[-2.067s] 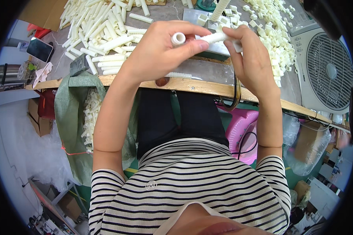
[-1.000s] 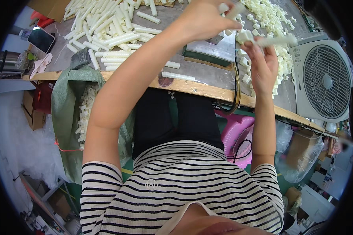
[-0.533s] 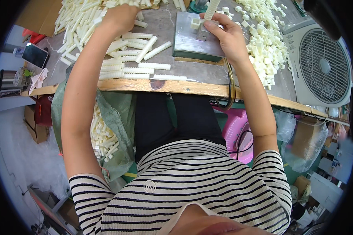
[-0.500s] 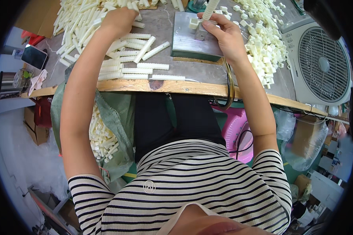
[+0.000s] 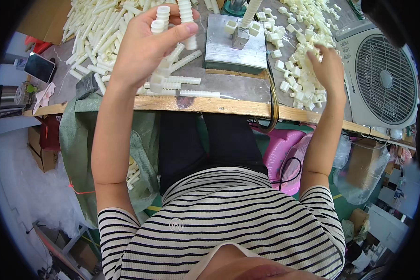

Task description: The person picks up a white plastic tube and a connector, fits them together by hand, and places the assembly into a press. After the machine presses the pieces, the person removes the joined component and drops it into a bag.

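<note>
My left hand [image 5: 147,46] is closed around white ribbed plastic tubes [image 5: 186,23], held upright over the bench. Just below it is a blurred white piece [image 5: 157,79], seemingly in mid-air. My right hand [image 5: 329,70] reaches over a heap of small white cube-shaped plastic pieces [image 5: 308,95], thumb and forefinger apart. Between the hands stands a metal plate [image 5: 214,49] with a small steel block [image 5: 241,38] on it. White cube pieces [image 5: 230,27] sit at the block's sides, and a ribbed tube [image 5: 252,11] rises above it.
Many loose ribbed tubes [image 5: 93,37] cover the bench's left side. A grey box fan [image 5: 385,77] stands at the right. A phone [image 5: 40,67] lies far left. A green sack [image 5: 79,140] hangs at the wooden bench edge [image 5: 228,106], near a pink plastic stool [image 5: 280,154].
My left hand has come back from the tube pile, now with tubes in it. My right hand has left the steel block and moved right, to the cube heap.
</note>
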Available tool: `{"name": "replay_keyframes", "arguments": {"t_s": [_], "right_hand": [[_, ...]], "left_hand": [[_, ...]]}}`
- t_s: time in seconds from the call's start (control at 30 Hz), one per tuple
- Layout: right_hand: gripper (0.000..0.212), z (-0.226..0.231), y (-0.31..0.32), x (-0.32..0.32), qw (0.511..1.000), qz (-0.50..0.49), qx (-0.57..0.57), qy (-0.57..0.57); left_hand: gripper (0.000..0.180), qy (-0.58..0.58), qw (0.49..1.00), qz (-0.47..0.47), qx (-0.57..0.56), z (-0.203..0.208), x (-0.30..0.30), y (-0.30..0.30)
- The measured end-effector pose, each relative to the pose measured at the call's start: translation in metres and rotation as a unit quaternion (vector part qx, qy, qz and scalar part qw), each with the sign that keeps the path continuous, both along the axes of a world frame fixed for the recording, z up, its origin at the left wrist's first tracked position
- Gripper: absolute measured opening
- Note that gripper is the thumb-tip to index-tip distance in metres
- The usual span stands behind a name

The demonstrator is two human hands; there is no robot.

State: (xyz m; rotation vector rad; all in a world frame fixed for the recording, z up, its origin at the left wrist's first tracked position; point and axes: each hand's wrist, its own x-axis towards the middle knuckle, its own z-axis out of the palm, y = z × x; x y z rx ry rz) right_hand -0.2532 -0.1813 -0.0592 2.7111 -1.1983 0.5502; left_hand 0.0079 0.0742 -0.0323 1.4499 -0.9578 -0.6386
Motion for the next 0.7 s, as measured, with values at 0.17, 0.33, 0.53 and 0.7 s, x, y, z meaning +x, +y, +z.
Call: {"name": "replay_keyframes", "arguments": {"t_s": [0.17, 0.33, 0.53, 0.7], "right_hand": [[0.032, -0.027, 0.017, 0.011, 0.991, 0.058, 0.121, 0.028], [0.027, -0.009, 0.045, 0.031, 0.972, 0.091, 0.177, -0.127], [0.019, -0.004, 0.065, 0.039, 0.877, 0.24, 0.196, -0.368], [0.021, -0.008, 0.094, 0.061, 0.594, 0.184, 0.502, -0.601]], "left_hand": [[0.026, 0.117, 0.989, -0.075, -0.05, -0.013, -0.016, -0.01], [0.027, 0.181, 0.979, -0.064, -0.071, -0.021, -0.033, -0.014], [0.019, 0.237, 0.966, -0.051, -0.092, -0.021, -0.049, -0.021], [0.022, 0.277, 0.95, -0.053, -0.131, -0.032, -0.071, -0.027]]}}
